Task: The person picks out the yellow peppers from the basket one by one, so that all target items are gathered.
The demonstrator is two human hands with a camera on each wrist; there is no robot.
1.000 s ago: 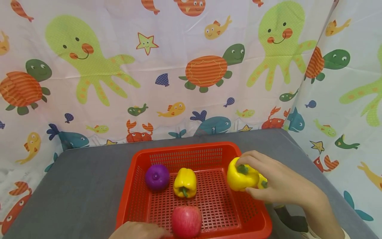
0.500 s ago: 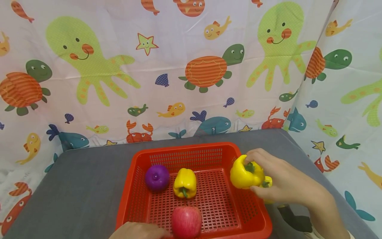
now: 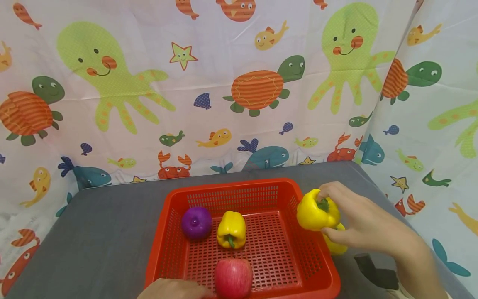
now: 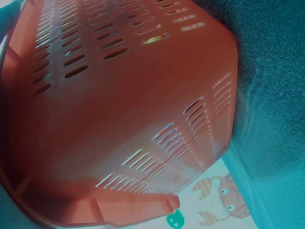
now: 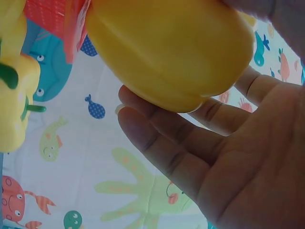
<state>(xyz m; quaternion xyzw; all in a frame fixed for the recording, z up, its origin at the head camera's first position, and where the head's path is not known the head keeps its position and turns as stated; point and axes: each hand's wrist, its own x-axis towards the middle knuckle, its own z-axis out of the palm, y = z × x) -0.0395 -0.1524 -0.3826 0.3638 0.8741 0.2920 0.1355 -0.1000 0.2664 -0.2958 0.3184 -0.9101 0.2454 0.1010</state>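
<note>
My right hand (image 3: 358, 220) holds a yellow bell pepper (image 3: 313, 211) above the right rim of a red plastic basket (image 3: 239, 182). In the right wrist view, curled fingers (image 5: 176, 143) lie under the pepper (image 5: 171, 47). Another yellow bell pepper (image 3: 336, 245) is just outside the basket, partly hidden by that hand. My left hand (image 3: 173, 288) is at the basket's near left rim, cut off by the frame's bottom edge; I cannot tell whether it grips the rim. Inside the basket are a yellow bell pepper (image 3: 231, 228), a round purple thing (image 3: 196, 223) and a red apple (image 3: 234, 277).
A dark, curved thing (image 3: 377, 274) lies right of the basket, near my right wrist. Grey cloth (image 3: 108, 232) covers the table. A curtain (image 3: 213, 79) printed with sea animals stands behind the table and along its right side.
My right hand has moved right with the bell pepper, from over the basket's inside to its right rim. More of the pepper outside shows now. The left hand stays in place.
</note>
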